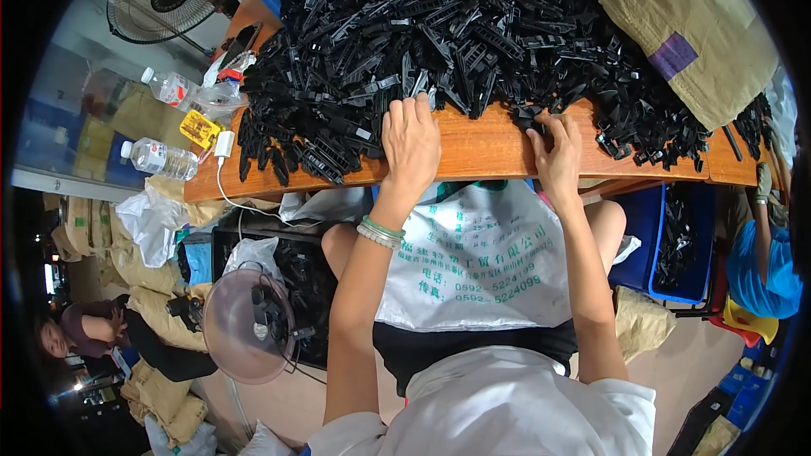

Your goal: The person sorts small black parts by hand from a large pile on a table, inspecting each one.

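A big heap of black plastic parts (439,25) spreads over the wooden table (486,143) in front of me. My left hand (411,145) rests at the heap's near edge, back upward, its fingers close together and bent down; what lies under them is hidden. My right hand (557,154) is to the right of it, above the wood, with thumb and forefinger closed on a small black plastic part (527,115) at the heap's border. Across my lap lies a white woven sack (477,257) with green print.
Two plastic bottles (159,159), a yellow card (200,129) and a white charger (224,144) with a cable are at left. A tan sack (688,34) covers the heap's right. Blue bins (683,241) and a pinkish basket (249,333) stand below. Other people are at both sides.
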### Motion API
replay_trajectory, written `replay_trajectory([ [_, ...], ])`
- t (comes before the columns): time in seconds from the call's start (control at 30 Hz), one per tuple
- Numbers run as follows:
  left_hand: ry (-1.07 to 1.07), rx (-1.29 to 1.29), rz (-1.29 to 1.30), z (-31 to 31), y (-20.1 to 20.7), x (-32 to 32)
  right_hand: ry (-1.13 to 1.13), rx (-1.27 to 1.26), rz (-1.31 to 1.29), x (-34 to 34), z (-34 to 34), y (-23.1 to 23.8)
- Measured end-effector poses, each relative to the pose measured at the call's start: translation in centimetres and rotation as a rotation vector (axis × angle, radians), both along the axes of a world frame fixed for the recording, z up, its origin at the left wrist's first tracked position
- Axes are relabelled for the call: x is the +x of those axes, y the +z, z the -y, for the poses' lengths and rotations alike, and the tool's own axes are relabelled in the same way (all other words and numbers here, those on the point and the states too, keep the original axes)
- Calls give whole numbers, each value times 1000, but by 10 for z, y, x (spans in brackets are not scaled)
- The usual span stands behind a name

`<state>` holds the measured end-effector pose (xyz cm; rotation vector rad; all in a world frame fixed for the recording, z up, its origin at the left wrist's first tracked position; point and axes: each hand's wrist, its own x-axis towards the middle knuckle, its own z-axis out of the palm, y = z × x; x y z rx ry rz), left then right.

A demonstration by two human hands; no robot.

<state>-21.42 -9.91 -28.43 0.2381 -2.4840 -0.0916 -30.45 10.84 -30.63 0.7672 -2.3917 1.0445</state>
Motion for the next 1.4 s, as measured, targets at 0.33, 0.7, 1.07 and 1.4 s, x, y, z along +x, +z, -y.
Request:
replay_trajectory([
  [0.33, 10, 142, 47, -7, -1, -6, 136, -58, -68, -1, -1, -1],
  [0.7, -224, 691, -189, -40, -22, 12, -34, -72, 168, 7, 22, 7],
  [1.07, -321, 951, -320, -42, -34, 8, -7, -60, 39, 8, 21, 0],
  [1.4, -341, 982, -343, -43, -28, 8, -17, -39, 24, 8, 20, 1],
])
